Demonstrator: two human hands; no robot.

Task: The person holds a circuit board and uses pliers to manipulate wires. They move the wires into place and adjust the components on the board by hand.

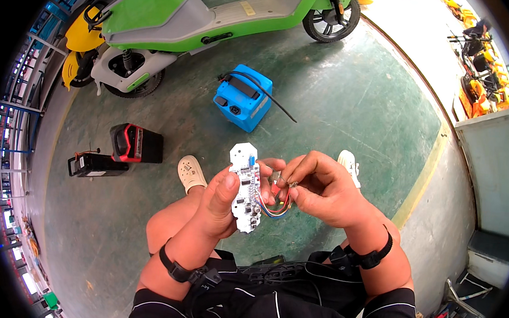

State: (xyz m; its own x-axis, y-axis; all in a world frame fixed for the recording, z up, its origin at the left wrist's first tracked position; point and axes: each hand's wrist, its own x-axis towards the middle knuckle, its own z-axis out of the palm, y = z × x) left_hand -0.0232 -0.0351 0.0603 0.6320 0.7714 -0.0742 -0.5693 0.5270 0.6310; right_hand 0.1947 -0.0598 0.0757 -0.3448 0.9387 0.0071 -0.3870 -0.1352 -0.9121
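Note:
A narrow white circuit board (245,187) with notched edges is held upright in my left hand (220,203), the thumb along its left side and the fingers behind it. Small dark components and a blue part near the top dot its face. From its right edge a bundle of thin coloured wires (276,211), red, yellow, blue and white among them, loops over to my right hand (324,188). There the thumb and fingers pinch the wire ends, perhaps at a small connector; the fingertips hide most of it. Both hands are close together above my lap.
Ahead on the green floor (170,229) stands a blue battery box (245,104) with a black cable. Left of it are a black-and-red battery case (138,144) and a flat black battery pack (97,166). A green-and-white electric scooter (233,21) stands beyond; a grey cabinet (490,165) is at right.

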